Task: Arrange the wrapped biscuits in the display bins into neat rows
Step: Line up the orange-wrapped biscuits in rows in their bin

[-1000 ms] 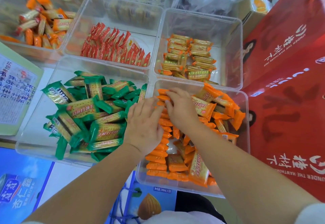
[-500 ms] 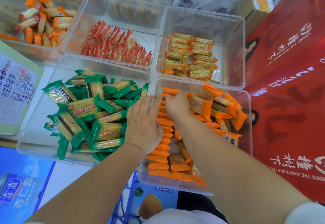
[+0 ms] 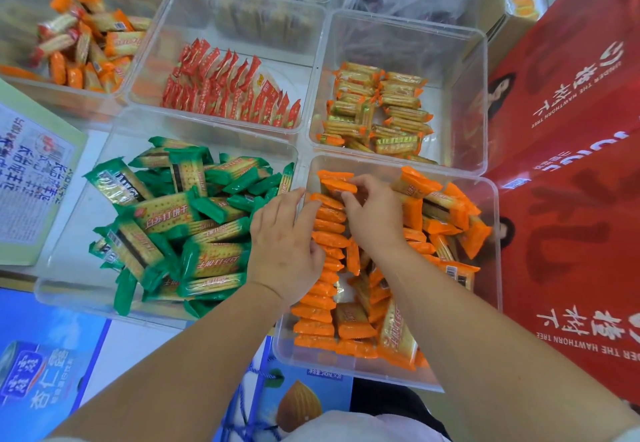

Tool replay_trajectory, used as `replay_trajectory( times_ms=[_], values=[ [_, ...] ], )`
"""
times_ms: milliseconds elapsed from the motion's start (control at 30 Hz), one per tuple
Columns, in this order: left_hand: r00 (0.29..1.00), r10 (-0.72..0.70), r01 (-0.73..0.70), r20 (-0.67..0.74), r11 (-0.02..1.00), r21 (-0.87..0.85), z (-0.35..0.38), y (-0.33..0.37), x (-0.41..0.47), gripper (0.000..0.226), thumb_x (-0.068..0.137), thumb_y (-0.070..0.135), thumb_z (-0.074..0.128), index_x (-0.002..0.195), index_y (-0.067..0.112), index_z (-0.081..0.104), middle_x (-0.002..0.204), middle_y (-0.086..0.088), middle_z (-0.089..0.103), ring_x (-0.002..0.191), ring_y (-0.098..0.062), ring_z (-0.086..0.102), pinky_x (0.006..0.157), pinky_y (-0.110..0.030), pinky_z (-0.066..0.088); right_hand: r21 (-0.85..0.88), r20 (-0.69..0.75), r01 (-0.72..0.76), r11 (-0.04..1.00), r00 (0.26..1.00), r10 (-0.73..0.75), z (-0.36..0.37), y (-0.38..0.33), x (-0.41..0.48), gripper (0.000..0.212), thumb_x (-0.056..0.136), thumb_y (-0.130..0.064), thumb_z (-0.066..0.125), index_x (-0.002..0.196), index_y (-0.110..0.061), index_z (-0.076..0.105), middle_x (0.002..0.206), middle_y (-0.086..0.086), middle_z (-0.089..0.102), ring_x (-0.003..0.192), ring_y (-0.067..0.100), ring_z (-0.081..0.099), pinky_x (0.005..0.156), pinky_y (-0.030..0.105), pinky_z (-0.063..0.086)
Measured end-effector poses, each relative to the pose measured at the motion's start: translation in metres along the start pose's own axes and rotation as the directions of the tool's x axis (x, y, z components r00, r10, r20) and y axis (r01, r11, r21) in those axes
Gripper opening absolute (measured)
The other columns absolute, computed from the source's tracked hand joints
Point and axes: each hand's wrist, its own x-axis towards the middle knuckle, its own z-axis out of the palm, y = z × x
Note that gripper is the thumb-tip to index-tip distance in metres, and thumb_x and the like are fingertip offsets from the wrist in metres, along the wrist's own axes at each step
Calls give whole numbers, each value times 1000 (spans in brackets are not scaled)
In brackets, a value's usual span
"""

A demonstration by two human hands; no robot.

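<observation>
Orange stock: my left hand [image 3: 284, 247], fingers straight, rests flat on the row [image 3: 325, 258] at the bin's [image 3: 398, 163] 9 o'clock wall. My right hand [image 3: 374, 216] pinches a packet [image 3: 337, 185] at its 12 o'clock end. Risk: easing pressure could let it topple toward the pile [image 3: 446, 216] at 3 o'clock.

The person wears a pale, whitish top [image 3: 349, 424], seen as a soft rounded fold of cloth at the bottom edge of the view. Right of the top, in the corner, a sliver of similar light fabric marks a sleeve hem [image 3: 628, 436] on the right arm. Above the top, both forearms are bare down to the left hand [image 3: 284, 251] and right hand [image 3: 374, 223].
</observation>
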Motion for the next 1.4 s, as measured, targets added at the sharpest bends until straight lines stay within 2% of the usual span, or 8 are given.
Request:
replay_trajectory(
  times_ms=[333, 567, 767, 867, 1000, 1167, 1267, 1400],
  values=[
    [1000, 11, -11, -16, 1000, 0, 2, -2, 0, 60, 73, 22, 69, 131, 21, 54, 143, -9, 46, 133, -32, 38, 110, -52, 28, 470, 49, -125, 874, 992, 115, 6, -8, 4, 22, 100, -14, 58, 95, -34, 64, 94, -9, 72, 93, 4, 70, 78, 28, 60],
    [1000, 0, 0, 3, 1000, 4, 2, -2, 0, 59, 74, 22, 68, 131, 23, 53, 144, -8, 46, 134, -32, 39, 111, -51, 28, 82, 7, -66, 994, 998, 66, 10, -4, 7, 17, 94, -22, 67, 111, -20, 70, 107, 2, 64, 99, 16, 60, 86, 34, 51],
    [1000, -8, 8, 26, 1000, 2, 1, -2, 0, 59, 74, 22, 65, 132, 22, 53, 145, -9, 46, 134, -32, 38, 111, -50, 27, 132, 131, -421, 897, 905, 405, 13, -17, 17, 43, 96, -30, 66, 133, -10, 56, 118, 3, 63, 112, 27, 61, 79, 31, 44],
    [999, -8, 8, 34, 1000, -1, 0, -2, 1, 60, 75, 23, 65, 133, 21, 53, 145, -8, 46, 135, -32, 38, 111, -50, 28, 285, 293, -565, 774, 821, 491, 16, -18, 16, 12, 98, -24, 63, 93, -12, 63, 83, 1, 66, 81, 25, 67, 60, 27, 48],
    [999, -2, 2, 40, 1000, 4, 0, -2, 1, 59, 75, 23, 65, 133, 22, 53, 145, -8, 45, 135, -31, 38, 111, -51, 30, 275, 409, -600, 751, 780, 473, 20, -17, 17, 17, 102, -24, 52, 106, -17, 67, 95, 11, 73, 87, 28, 72, 76, 42, 61],
    [999, -3, 3, 53, 1000, 3, -1, -2, 1, 59, 75, 24, 65, 133, 23, 53, 145, -8, 45, 135, -31, 39, 111, -52, 30, 293, 434, -599, 745, 777, 455, 16, -5, 21, 23, 103, -18, 49, 120, -19, 65, 92, 7, 72, 64, 17, 70, 51, 26, 52],
    [998, -6, 5, 65, 1000, 5, -2, -1, 1, 60, 76, 23, 64, 134, 24, 52, 145, -8, 45, 135, -31, 38, 111, -51, 30, 267, 413, -605, 750, 775, 478, 15, -4, 21, 33, 104, -20, 46, 136, -18, 56, 107, 11, 70, 84, 26, 70, 65, 35, 56],
    [994, -14, 12, 112, 1000, 18, -7, 2, 2, 59, 78, 26, 63, 135, 23, 52, 148, -8, 43, 137, -31, 37, 113, -51, 29, 322, 482, -725, 609, 679, 554, 22, -16, 17, 30, 96, -26, 49, 121, -16, 64, 93, 10, 76, 79, 26, 74, 64, 37, 59]
  ],
)
